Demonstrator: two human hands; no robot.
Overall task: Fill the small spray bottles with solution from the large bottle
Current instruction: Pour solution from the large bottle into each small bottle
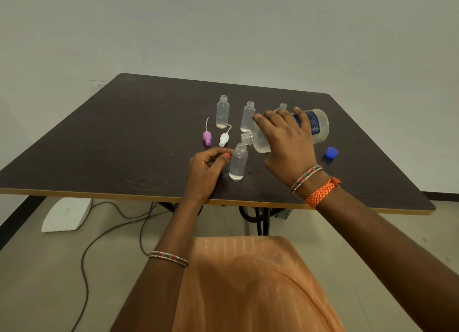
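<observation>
your right hand is wrapped over the large bottle, tipped on its side with its mouth just above the neck of the nearest small bottle, which stands near the front edge of the table with only a little liquid at its base. your left hand, fingers loosely curled, touches that bottle's shoulder; whether it pinches anything i cannot tell. steady it, keep the mouths lined up, and tilt slowly so the stream stays thin.

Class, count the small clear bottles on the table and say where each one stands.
4. One far left, one beside it, one nearest under the large bottle's mouth, and one mostly hidden behind the right hand. More may be hidden there.
</observation>
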